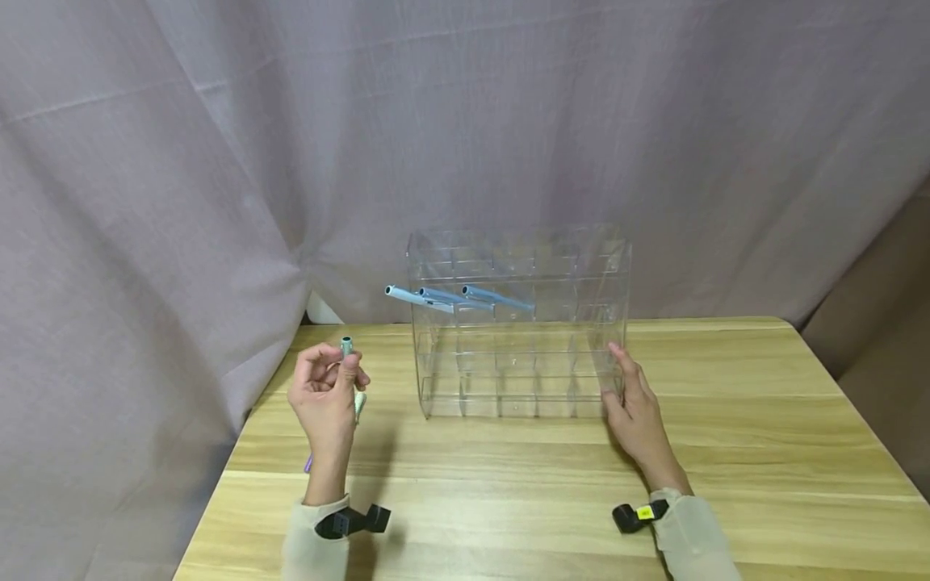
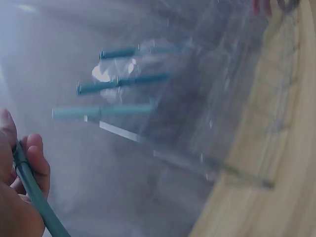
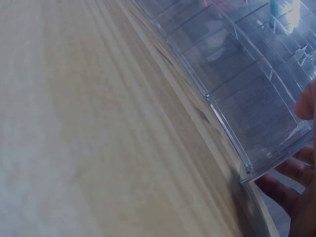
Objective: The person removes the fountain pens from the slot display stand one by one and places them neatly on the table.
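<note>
My left hand [image 1: 327, 395] pinches a dark green pen [image 2: 34, 192] between thumb and fingers, its round end pointing up. It is raised at the left of a clear compartmented rack [image 1: 516, 399], apart from it. Three pens poke out of the rack's upper left compartments: a pale blue pen [image 1: 404, 294] and two bluer ones, a left pen [image 1: 439, 296] and a right pen [image 1: 494, 296]. At the rack's right side wall, my right hand [image 1: 639, 411] holds on, thumb on the front side and fingers outside, as the right wrist view shows.
A light green pen [image 1: 359, 403] and a purple item [image 1: 308, 464] are partly hidden behind my left hand and wrist. The wooden table [image 1: 494, 492] carries the rack near its back edge. A grey curtain [image 1: 508, 121] hangs behind.
</note>
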`<state>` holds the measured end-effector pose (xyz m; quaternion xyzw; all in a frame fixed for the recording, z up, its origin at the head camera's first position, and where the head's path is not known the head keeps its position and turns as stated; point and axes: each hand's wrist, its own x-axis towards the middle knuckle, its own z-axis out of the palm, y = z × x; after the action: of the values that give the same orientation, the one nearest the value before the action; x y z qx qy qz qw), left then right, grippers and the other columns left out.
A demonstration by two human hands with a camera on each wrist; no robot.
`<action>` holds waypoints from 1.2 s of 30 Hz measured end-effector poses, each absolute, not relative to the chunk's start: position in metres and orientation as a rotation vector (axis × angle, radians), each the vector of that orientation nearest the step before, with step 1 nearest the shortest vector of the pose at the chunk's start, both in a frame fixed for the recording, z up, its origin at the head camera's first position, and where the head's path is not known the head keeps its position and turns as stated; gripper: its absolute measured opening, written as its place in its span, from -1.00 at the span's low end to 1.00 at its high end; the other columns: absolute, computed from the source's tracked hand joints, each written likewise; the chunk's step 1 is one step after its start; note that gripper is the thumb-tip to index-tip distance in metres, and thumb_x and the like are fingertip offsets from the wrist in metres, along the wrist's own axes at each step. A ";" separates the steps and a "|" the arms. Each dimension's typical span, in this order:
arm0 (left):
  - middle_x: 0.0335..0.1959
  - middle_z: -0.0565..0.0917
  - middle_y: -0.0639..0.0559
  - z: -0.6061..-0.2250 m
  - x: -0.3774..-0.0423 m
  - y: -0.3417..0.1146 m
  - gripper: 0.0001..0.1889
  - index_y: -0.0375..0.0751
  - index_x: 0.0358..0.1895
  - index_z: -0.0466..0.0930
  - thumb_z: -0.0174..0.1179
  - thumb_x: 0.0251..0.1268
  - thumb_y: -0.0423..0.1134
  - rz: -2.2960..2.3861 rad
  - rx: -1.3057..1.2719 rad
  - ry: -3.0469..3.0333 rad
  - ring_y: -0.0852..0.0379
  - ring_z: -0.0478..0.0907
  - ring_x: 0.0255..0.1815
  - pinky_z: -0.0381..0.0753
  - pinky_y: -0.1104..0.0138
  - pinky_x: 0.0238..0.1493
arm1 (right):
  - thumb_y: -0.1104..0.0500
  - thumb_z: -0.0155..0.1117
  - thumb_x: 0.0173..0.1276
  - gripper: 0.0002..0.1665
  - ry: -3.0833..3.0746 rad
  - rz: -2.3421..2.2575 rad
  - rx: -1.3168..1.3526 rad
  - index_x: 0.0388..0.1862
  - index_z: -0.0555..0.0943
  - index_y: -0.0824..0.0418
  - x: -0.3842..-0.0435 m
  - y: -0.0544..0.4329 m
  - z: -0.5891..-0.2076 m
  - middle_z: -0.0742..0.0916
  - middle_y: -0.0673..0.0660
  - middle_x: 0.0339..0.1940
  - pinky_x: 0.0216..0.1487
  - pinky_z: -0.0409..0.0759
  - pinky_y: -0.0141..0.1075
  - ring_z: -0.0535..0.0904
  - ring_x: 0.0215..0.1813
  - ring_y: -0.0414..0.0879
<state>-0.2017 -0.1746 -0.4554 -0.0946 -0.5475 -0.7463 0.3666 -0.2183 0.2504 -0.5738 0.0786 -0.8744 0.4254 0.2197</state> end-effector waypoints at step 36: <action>-0.20 0.87 -0.21 -0.553 -0.200 -0.288 -0.73 -0.19 0.10 0.80 0.38 0.38 -0.32 -0.999 0.396 -2.495 -0.04 0.79 -0.28 0.51 0.59 -0.30 | 0.44 0.12 0.44 -0.01 -2.428 1.192 0.218 0.77 0.15 -0.10 -0.217 0.249 -0.571 0.45 0.41 0.61 0.43 0.37 0.58 0.37 0.57 0.55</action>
<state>-0.2002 -0.2885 -0.5532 0.1424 -0.8978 -0.3595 0.2108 -0.2165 0.2490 -0.5708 0.0784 -0.8743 0.4294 0.2122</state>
